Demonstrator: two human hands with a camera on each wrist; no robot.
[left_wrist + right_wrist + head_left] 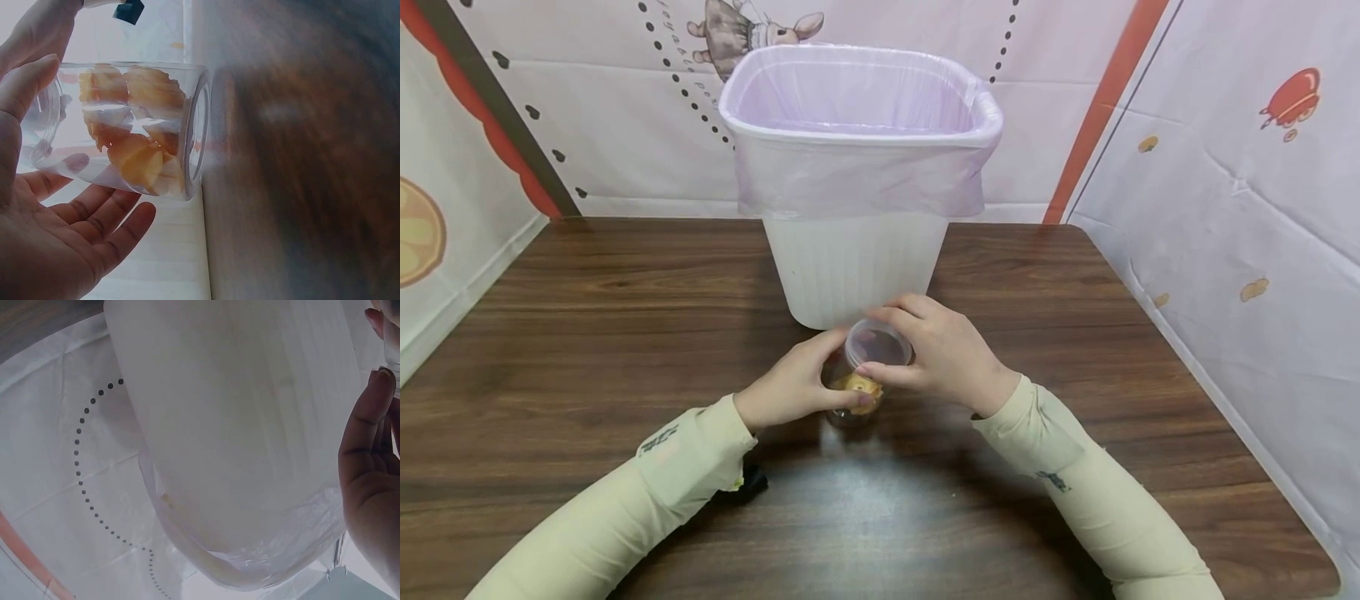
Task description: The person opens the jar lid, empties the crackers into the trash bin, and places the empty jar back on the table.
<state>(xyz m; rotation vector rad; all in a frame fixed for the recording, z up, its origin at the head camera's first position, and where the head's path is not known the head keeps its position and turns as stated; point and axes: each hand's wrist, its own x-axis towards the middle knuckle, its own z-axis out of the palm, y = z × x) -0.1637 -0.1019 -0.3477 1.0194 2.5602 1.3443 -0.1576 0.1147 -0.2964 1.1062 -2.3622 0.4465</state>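
Observation:
A clear plastic jar [844, 414] stands slightly tilted between both hands, its base close over the tabletop. Several orange-yellow pieces [140, 125] lie inside, their kind unclear. My left hand [797, 383] holds the jar's side, thumb at the front. In the left wrist view that hand [69, 231] has its fingers spread along the clear wall. Curved over the top, my right hand [943, 354] grips the round translucent lid [880, 343] by its edge, thumb in front and fingers behind. Only part of the right hand [375, 469] shows in the right wrist view.
A white bin [857, 258] with a thin purple liner bag [865, 179] folded over its rim stands just behind the jar. The dark wood table [625, 333] is walled by printed cloth [1240, 192]. A small black object [748, 485] lies by the left sleeve.

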